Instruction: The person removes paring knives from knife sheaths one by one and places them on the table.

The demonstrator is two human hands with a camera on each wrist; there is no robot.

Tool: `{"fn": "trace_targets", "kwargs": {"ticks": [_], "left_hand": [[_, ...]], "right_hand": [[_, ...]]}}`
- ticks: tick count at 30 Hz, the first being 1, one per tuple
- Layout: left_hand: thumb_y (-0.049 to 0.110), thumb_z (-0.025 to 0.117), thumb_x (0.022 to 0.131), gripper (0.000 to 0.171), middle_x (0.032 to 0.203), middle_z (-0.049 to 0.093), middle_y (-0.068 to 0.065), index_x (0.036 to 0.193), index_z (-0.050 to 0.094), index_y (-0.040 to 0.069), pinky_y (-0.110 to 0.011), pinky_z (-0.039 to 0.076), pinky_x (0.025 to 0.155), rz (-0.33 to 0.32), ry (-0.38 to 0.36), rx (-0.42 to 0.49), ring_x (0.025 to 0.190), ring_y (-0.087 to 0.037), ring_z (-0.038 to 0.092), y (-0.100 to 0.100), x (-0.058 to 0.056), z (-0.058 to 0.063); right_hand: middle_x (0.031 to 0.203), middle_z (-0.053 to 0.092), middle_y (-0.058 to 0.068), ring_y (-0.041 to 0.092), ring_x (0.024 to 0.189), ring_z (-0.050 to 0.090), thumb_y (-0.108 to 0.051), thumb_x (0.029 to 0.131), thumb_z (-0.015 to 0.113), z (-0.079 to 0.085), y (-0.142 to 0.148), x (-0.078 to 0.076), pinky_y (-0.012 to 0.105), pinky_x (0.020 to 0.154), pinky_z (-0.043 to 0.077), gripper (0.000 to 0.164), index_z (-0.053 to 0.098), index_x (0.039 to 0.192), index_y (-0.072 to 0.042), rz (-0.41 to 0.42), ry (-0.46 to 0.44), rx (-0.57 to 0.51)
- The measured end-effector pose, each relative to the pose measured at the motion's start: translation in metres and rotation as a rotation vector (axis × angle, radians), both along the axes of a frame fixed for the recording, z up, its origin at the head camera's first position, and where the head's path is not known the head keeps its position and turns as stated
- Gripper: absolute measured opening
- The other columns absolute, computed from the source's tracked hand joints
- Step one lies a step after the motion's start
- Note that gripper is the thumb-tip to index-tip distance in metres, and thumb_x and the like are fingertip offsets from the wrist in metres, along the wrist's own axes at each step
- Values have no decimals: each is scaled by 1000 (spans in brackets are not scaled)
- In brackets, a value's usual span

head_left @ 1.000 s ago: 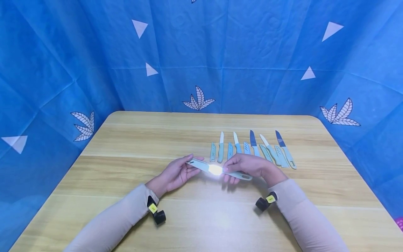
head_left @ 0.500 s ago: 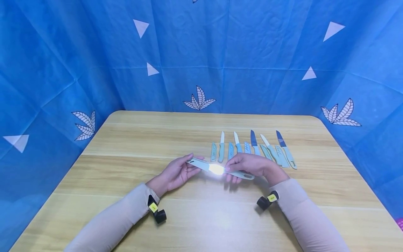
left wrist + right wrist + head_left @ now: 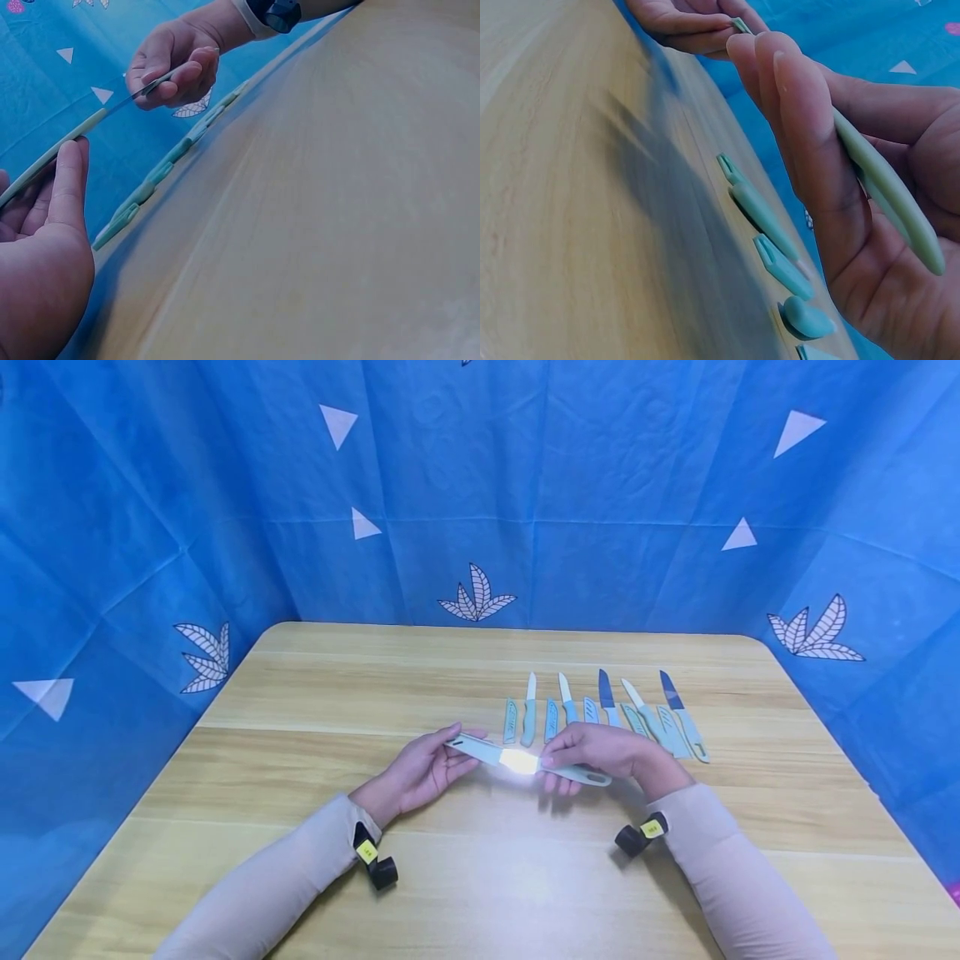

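Observation:
Above the table's middle, my right hand grips a knife by its pale green handle. My left hand holds a pale green blade sheath between thumb and fingers. Between the hands a stretch of bare blade glares white, its far part inside the sheath. In the left wrist view, the thin blade runs from the sheath to the right hand. The right wrist view shows the handle lying across the right palm, with thumb and fingers about its front part.
Behind the right hand lies a row of several bare knives, among them a white-bladed one and a dark-bladed one, alternating with sheaths such as the leftmost. The wooden table meets a blue cloth backdrop.
My right hand and the knife handle have shifted slightly right, and the bare stretch of blade looks a little longer. My left hand and the sheath stay almost in place.

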State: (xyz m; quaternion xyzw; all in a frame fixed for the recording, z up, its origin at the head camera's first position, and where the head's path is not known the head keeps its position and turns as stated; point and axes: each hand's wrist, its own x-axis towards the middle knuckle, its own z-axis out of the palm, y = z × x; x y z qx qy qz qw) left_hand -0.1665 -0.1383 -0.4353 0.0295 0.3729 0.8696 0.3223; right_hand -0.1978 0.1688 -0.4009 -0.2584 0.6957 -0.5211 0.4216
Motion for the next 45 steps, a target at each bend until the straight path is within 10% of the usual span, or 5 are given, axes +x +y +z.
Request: {"fn": "trace_targets", "kwargs": {"ticks": [45], "left_hand": [[27,56,101,33,116,66,-20,115,66,-1,-30,49,98,95,-34,-14,105,-25,66,-1,-2,-1]], "right_hand": [[90,69,28,20,70,68,-15,99,58,9,18,5,29,63,60,35,62,107,18,-26,-58,-24]]}}
